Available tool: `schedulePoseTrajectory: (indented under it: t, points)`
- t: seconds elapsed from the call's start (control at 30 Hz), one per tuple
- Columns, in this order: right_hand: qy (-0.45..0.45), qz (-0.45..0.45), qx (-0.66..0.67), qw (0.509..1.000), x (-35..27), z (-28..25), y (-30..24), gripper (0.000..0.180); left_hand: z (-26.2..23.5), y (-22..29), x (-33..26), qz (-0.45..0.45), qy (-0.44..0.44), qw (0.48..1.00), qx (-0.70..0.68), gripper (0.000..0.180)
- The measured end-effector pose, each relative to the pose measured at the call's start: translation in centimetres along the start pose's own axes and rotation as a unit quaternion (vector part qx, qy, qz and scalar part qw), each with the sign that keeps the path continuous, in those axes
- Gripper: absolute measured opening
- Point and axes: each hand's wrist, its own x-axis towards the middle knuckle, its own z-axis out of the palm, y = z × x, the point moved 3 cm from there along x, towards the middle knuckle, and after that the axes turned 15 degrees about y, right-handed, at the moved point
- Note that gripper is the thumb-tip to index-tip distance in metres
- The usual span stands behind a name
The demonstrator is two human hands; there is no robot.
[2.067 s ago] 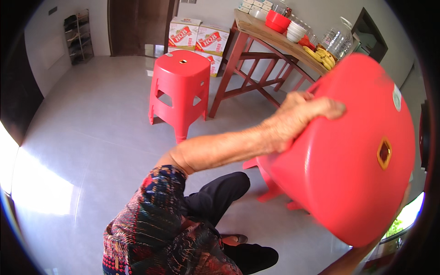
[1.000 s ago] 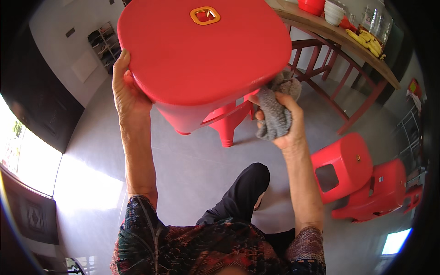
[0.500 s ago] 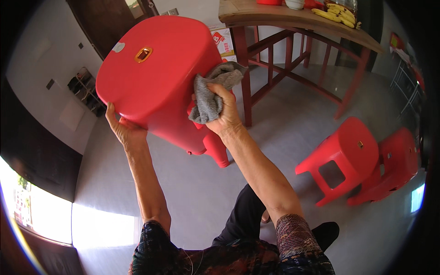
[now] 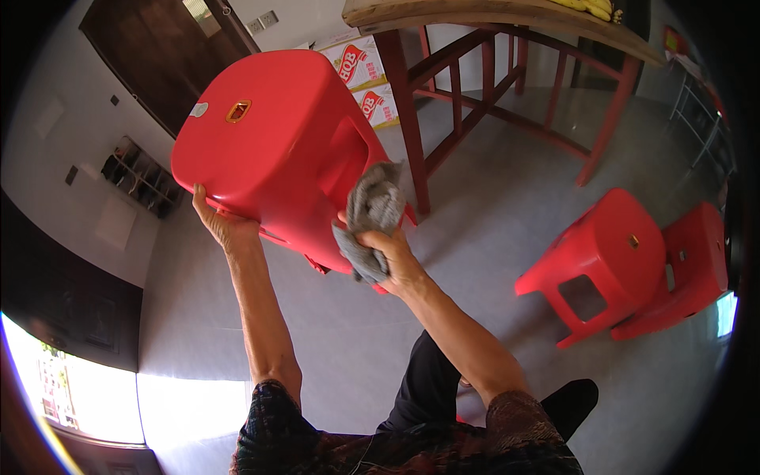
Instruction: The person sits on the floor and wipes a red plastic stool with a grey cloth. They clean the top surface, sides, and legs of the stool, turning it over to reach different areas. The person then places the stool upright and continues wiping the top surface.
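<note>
A red plastic stool [image 4: 277, 142] is held up in front of me, tilted, with its seat turned partly toward me. The seat has a small gold-rimmed hole and a pale patch near its far left edge. My left hand [image 4: 226, 224] grips the seat's near lower edge, thumb on top and fingers hidden underneath. In my right hand [image 4: 392, 257] is a bunched grey cloth [image 4: 374, 207], closed in the fingers and lying against the side of the stool near a leg. Where exactly the cloth touches is partly hidden by the cloth itself.
Two more red stools [image 4: 609, 257] stand on the grey floor at the right. A wooden table [image 4: 475, 14] with red-brown legs is at the back, bananas [image 4: 590, 6] on it. Printed cartons [image 4: 360, 67] stand beside it. A shoe rack [image 4: 142, 178] is by the left wall.
My right hand with the cloth has moved down along the stool's side, toward its lower end. The stool has tilted a little, showing more of its side opening. The view has shifted slightly.
</note>
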Motion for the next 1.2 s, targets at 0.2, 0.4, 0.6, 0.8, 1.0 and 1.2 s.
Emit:
schedulePoseTrajectory:
  t: [0.2, 0.4, 0.6, 0.8, 1.0, 1.2]
  points:
    - [0.147, 0.084, 0.002, 0.986, -4.7, -13.1, 0.5, 0.034, -0.4, -2.5, 2.6, -0.009, 0.008, 1.000, 0.026, 0.069]
    - [0.242, 0.027, -0.023, 0.970, -10.9, -23.3, -1.5, 0.035, -2.1, -5.8, 6.8, -0.022, 0.007, 0.999, 0.023, 0.078]
    - [0.341, -0.007, -0.054, 0.938, -17.4, -30.5, -2.2, 0.032, -4.0, -8.3, 10.2, -0.070, 0.076, 0.994, 0.045, 0.078]
    - [0.416, 0.027, -0.073, 0.906, -22.8, -31.5, -1.1, 0.030, -8.2, -9.7, 11.8, -0.093, 0.062, 0.986, 0.125, 0.074]
    - [0.397, -0.088, -0.206, 0.890, -25.3, -30.1, -2.4, 0.028, -11.0, -9.3, 17.0, -0.144, 0.132, 0.936, 0.292, 0.070]
    - [0.533, -0.046, 0.019, 0.844, -29.8, -32.2, -3.2, 0.028, -11.3, -6.6, 15.4, 0.013, -0.022, 0.832, 0.555, 0.071]
